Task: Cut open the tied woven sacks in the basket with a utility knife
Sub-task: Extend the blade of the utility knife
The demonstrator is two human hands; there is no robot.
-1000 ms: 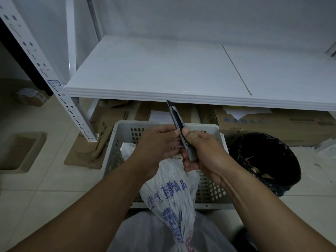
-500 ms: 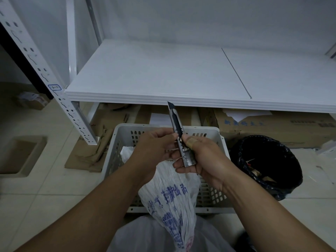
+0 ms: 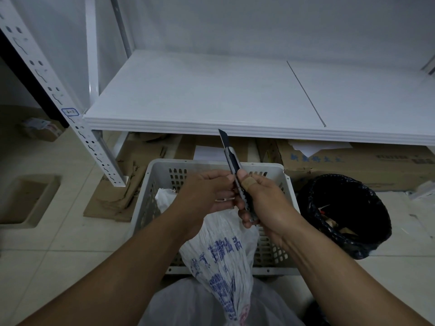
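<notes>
A white woven sack [image 3: 223, 252] with blue print hangs bunched in front of the grey perforated basket [image 3: 160, 180]. My left hand [image 3: 200, 194] grips its gathered neck. My right hand [image 3: 263, 201], a plaster on the thumb, holds a dark utility knife [image 3: 233, 165] upright, blade out and pointing up and away, right beside the left hand's fingers. Another bit of white sack [image 3: 164, 196] shows inside the basket at its left. The tie on the neck is hidden by my fingers.
A white shelf board [image 3: 211, 95] juts out just above and behind the basket, on a perforated upright [image 3: 77, 128]. A black-lined bin [image 3: 346, 215] stands right of the basket. Cardboard boxes [image 3: 353, 161] and flattened cardboard lie under the shelf. A pale bag [image 3: 188, 307] sits at bottom centre.
Both hands with the knife and sack neck have stayed close together, shifting only slightly; my right fingers have regripped the knife handle. The view has dipped a little.
</notes>
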